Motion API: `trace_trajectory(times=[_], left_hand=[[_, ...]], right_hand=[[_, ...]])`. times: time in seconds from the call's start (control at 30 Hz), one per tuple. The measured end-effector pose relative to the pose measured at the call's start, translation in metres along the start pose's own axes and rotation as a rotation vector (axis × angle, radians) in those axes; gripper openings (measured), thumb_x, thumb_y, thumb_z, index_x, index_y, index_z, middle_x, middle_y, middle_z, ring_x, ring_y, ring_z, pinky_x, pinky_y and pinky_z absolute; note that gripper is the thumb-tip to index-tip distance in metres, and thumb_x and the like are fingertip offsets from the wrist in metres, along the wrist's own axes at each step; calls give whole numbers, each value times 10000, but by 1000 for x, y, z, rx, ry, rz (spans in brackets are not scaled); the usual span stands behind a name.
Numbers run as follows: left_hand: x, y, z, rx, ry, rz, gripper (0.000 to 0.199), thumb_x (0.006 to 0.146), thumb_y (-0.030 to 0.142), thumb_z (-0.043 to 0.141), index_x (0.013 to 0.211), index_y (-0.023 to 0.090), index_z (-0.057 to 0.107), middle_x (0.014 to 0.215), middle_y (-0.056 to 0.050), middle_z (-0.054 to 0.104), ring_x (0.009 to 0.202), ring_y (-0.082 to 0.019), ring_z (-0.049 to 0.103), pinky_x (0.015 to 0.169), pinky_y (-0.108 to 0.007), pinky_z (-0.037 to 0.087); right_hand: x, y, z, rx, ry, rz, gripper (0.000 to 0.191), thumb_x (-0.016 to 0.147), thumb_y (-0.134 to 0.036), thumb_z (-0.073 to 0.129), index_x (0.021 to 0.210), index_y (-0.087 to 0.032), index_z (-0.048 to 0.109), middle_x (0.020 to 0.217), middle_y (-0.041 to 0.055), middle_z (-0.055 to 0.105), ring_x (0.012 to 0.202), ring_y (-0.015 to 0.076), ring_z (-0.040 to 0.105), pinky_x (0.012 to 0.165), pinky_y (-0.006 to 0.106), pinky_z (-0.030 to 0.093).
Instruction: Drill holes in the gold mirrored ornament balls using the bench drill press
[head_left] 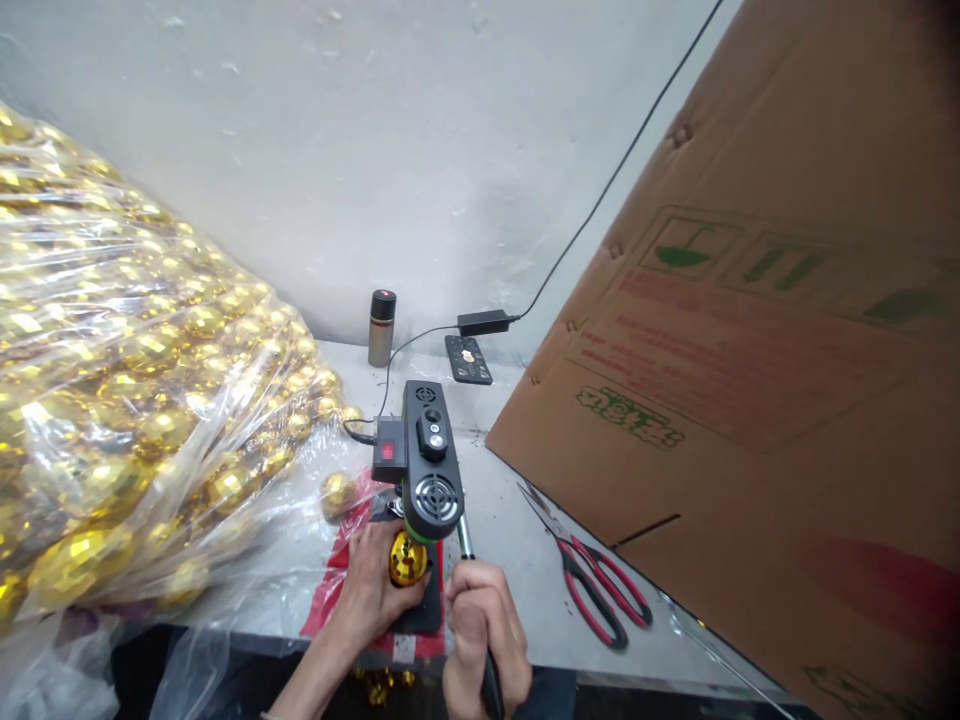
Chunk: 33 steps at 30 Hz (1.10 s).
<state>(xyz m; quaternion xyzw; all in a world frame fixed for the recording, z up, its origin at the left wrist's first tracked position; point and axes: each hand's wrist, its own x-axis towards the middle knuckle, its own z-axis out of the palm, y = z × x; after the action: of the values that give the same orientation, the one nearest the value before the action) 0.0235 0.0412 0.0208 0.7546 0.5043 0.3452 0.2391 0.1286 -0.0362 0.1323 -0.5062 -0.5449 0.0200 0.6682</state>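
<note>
The person's left hand (369, 585) holds a shiny gold ball with mirror-like facets (407, 562), the thumb on its near side and the fingers around its far left side. This ball is just under the near end of a long black machine head with round vents (433, 455), above a black base (427, 612); whether the ball touches the head, one cannot tell. The right hand (486, 630) is closed firmly around a metal lever with a black handle (492, 688), to the right of the base.

Under the base lies a red sheet (322, 600) on a pale grey table (517, 610). Near it, on the left, rests a loose gold ball (337, 495), beside a large clear plastic bag full of gold balls (150, 400). On the right, scissors with red and black handles (592, 580) lie next to a big brown cardboard box (750, 300).
</note>
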Motion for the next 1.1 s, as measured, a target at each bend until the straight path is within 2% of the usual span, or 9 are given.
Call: trace_trajectory(times=[0.2, 0.43, 0.63, 0.83, 1.1], left_hand=[[-1, -1, 3, -1, 5, -5, 415, 709, 382, 814, 1081, 220, 726, 985, -94, 760, 946, -350, 700, 900, -492, 527], [-3, 0, 3, -24, -11, -12, 407, 702, 356, 823, 1066, 212, 708, 999, -102, 763, 959, -354, 706, 922, -508, 525], [-3, 2, 4, -8, 11, 5, 371, 704, 332, 809, 1041, 220, 703, 975, -89, 757, 943, -346, 708, 904, -495, 531], [-2, 6, 1, -9, 11, 0, 358, 709, 319, 807, 1030, 205, 695, 965, -87, 750, 923, -338, 707, 891, -496, 538], [-3, 3, 4, -3, 19, -2, 361, 706, 326, 805, 1028, 209, 691, 966, -89, 746, 927, -339, 703, 885, -493, 541]], right_hand=[[-7, 2, 1, 6, 10, 24, 307, 1078, -146, 379, 822, -242, 519, 802, -25, 590, 724, 131, 575, 714, 286, 434], [-8, 2, 6, 6, 66, 35, 341, 1103, -190, 348, 800, -246, 494, 776, -54, 561, 701, 117, 548, 930, 327, 473], [-8, 7, 6, -19, 78, 10, 353, 1114, -220, 359, 786, -243, 487, 760, -57, 563, 684, 114, 552, 957, 328, 479], [-2, 18, 7, -44, 89, -166, 359, 1107, -226, 395, 759, -236, 483, 732, -68, 528, 632, 90, 512, 893, 267, 509], [-4, 19, 8, -52, 102, -168, 377, 1117, -230, 383, 751, -234, 476, 722, -73, 523, 622, 83, 508, 914, 268, 505]])
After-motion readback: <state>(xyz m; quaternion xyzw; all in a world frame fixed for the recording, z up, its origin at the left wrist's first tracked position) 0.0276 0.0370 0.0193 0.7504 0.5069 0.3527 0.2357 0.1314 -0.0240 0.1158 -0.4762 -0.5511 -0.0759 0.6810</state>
